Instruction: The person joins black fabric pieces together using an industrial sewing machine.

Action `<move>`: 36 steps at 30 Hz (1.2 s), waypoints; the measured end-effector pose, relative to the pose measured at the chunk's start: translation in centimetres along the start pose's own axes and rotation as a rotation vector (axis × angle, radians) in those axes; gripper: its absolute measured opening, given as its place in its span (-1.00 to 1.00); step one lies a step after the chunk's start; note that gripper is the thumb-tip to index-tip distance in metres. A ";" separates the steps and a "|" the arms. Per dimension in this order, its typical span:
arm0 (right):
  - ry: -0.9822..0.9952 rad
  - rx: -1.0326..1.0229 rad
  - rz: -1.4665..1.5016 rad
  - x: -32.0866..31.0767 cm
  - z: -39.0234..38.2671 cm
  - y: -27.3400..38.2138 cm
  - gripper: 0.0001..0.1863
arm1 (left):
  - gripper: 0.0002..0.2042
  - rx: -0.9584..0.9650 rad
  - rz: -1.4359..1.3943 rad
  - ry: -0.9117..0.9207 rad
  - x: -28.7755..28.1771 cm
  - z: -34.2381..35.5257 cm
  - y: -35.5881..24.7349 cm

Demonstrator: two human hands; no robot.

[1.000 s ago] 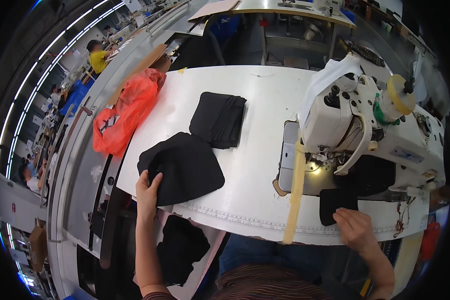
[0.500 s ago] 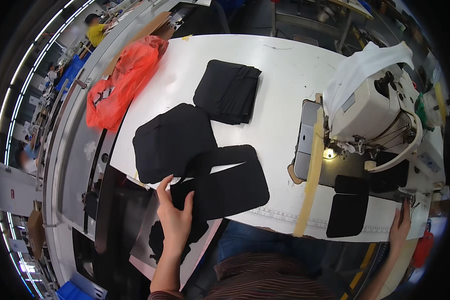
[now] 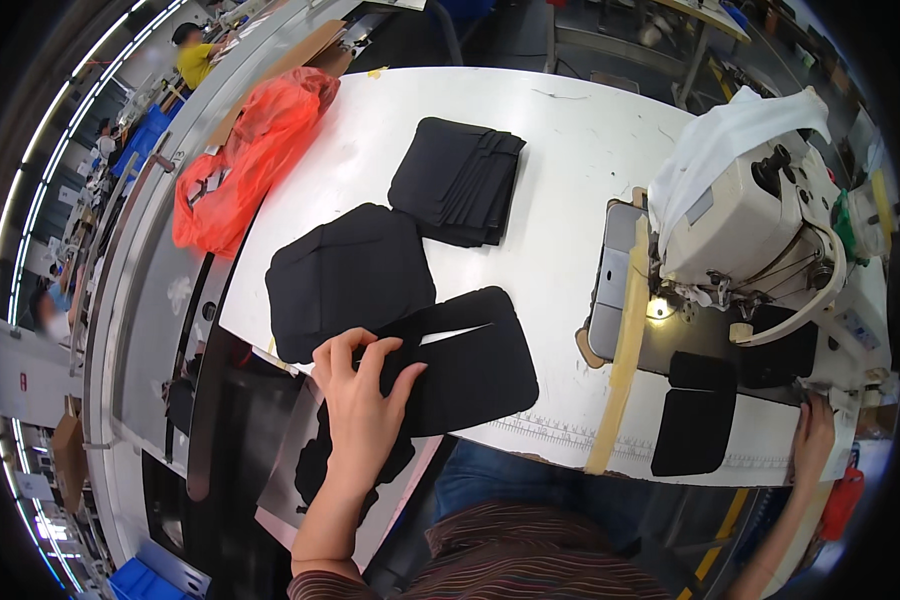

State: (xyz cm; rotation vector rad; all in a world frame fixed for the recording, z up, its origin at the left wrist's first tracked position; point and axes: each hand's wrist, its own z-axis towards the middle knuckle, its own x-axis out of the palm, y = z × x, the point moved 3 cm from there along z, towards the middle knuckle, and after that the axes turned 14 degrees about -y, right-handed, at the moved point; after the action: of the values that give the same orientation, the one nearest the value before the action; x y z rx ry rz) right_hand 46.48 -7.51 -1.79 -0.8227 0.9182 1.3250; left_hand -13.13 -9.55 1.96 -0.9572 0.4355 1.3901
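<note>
My left hand (image 3: pixel 365 400) has its fingers curled on the black fabric piece (image 3: pixel 470 370), which has a narrow slit, at the table's front. Beside this lie a broad black piece (image 3: pixel 340 275) and a stack (image 3: pixel 450 180) of several black pieces. My right hand (image 3: pixel 813 440) is at the table's right front, fingers bent at the edge; what they grip is unclear. Small black pieces (image 3: pixel 692 425) lie left of that hand, below the white sewing machine (image 3: pixel 725 240), which has a white cloth (image 3: pixel 720 130) on top.
A red plastic bag (image 3: pixel 245 150) lies along the white table's (image 3: pixel 540 230) left edge. Dark cloth (image 3: pixel 320 460) sits on a lower board at front left. A co-worker in yellow (image 3: pixel 195 65) is at far left, past a metal rail (image 3: pixel 130 300).
My left hand has moved right from the broad piece to the slit piece, which has appeared spread out. My right hand has left the small pieces for the table's right end. The view has shifted.
</note>
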 end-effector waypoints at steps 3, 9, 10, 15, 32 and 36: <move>0.030 0.073 -0.043 -0.5 -0.2 -0.3 -0.76 | -0.66 -0.098 -0.087 0.134 1.2 0.2 0.6; -0.133 -0.060 0.184 -10.2 -1.5 4.8 -0.87 | -0.78 -0.077 -0.292 0.195 2.1 0.9 -0.5; -0.066 -0.083 0.333 -10.7 -1.2 7.0 -0.89 | -0.79 -0.159 -0.366 0.252 2.0 0.7 -1.3; 0.321 -0.271 0.783 -9.8 0.3 18.8 -0.73 | -0.86 -0.119 -0.779 0.529 5.0 -0.8 -6.6; 0.708 -0.465 0.829 -3.6 3.0 28.9 -0.59 | -0.88 -0.037 -0.916 0.671 5.6 -2.4 -10.5; 0.724 -0.458 0.808 -3.6 3.2 29.4 -0.58 | -0.88 -0.034 -0.922 0.664 5.6 -2.6 -10.4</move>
State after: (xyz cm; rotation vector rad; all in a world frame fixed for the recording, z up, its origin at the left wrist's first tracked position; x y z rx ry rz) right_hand 17.35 -3.76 3.30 -1.4199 1.6578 2.0278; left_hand -1.58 -7.02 -0.63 -1.4032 0.3730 0.2291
